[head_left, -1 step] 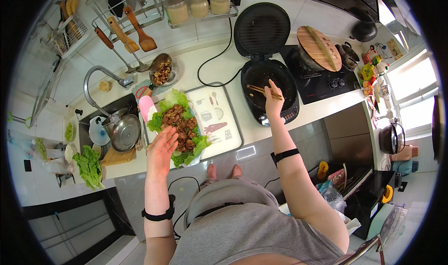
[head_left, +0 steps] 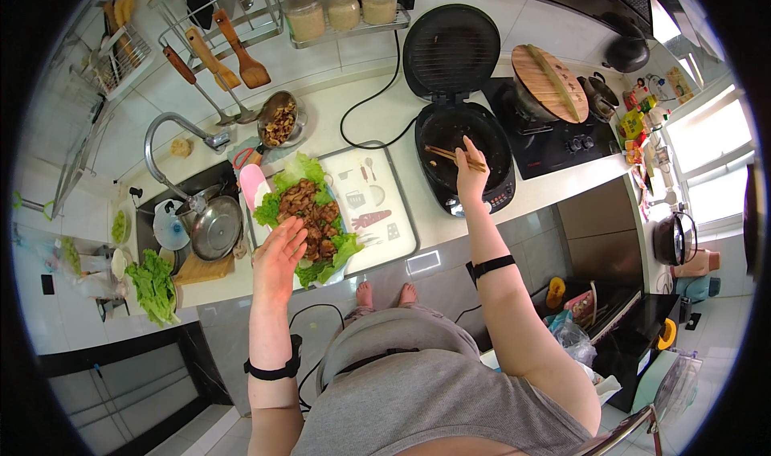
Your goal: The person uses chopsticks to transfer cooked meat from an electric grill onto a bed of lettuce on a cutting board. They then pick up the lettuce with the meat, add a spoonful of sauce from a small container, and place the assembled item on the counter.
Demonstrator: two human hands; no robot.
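A pair of wooden chopsticks [head_left: 451, 155] is held in my right hand [head_left: 472, 176], which reaches over the lower plate of an open black electric griddle [head_left: 444, 184]. The chopstick tips point left above the dark pan, where a few small food bits lie. My left hand [head_left: 277, 255] has its fingers stretched out at the near left side of a heap of browned meat pieces [head_left: 299, 203]. Around the meat lie green lettuce leaves [head_left: 341, 255]. Whether the left hand touches the meat or leaves cannot be told.
Under the food lies a white patterned board [head_left: 399, 215]. A metal bowl of brown pieces [head_left: 281, 120] stands behind it. On the left is a sink with a faucet [head_left: 173, 117] and loose lettuce [head_left: 152, 287]. To the right, a wooden-lidded pot [head_left: 548, 82] sits on the black cooktop [head_left: 526, 155].
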